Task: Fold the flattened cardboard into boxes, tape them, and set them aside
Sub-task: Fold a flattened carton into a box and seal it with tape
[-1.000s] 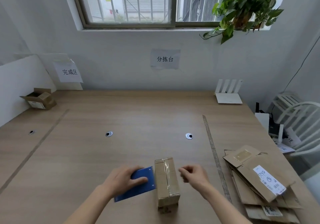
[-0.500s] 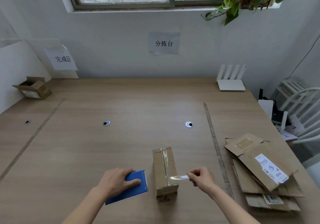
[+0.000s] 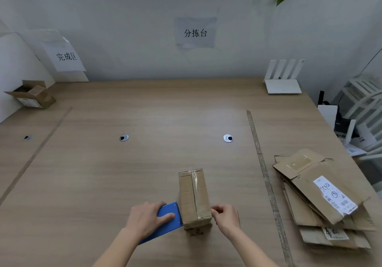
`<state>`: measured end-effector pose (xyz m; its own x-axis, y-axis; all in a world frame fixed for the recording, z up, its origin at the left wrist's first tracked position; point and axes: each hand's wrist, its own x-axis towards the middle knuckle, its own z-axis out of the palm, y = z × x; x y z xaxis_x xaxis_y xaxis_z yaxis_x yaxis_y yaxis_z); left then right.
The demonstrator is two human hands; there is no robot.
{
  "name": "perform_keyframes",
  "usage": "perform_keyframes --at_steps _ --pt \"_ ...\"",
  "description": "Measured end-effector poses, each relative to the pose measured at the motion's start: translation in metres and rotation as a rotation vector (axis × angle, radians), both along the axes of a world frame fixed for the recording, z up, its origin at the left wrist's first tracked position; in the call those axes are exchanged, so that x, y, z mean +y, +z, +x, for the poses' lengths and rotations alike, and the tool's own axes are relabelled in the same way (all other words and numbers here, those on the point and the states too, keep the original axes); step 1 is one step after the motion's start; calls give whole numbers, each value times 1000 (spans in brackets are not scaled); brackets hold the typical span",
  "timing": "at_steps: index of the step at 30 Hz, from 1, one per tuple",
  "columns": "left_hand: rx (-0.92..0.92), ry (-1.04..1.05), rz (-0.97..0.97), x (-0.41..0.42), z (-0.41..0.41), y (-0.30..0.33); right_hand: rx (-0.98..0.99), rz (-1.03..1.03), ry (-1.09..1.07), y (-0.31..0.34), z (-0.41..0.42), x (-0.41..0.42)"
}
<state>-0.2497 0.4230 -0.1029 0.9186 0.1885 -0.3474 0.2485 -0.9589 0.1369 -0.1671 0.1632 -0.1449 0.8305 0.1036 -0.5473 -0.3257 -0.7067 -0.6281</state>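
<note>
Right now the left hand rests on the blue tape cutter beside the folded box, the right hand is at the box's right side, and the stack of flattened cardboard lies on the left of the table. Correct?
Not quite. The head view shows the stack of flattened cardboard on the right of the table, not the left. The rest holds: the left hand rests on the blue tape cutter beside the folded box, and the right hand is at its right side.

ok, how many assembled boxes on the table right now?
2. One taped box stands near the front edge between the left hand and right hand. One open-flapped box sits at the far left corner. The flattened cardboard stack at right isn't counted.
</note>
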Motion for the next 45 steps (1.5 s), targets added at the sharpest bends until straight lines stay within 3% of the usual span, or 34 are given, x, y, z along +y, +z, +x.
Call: perform_keyframes --at_steps 4,7,9,13,23,30,33,38,45 --pt "-4 -5 -22 1 3 -1 -57 -98 4 2 5 -7" --pt "-2 -12 -39 -7 4 -1 -252 24 71 17 -1 12" --pt "-8 -7 -42 -11 4 -4 -211 79 189 21 -10 34" --pt "-13 14 -42 -13 3 -4 -178 -167 366 19 -21 49" --pt "-21 1 -107 18 -20 13 -242 -162 336 26 -27 51" --pt "29 23 144 -18 -21 -25 -272 -176 295 28 -35 55" --pt "54 120 124 -19 -30 -46 -283 -192 277 26 -30 48" --pt "-86 198 51 -7 -39 -60 -306 -324 363 25 -22 50" --pt "27 155 39 2 -44 -76 -334 -399 576 32 8 19"
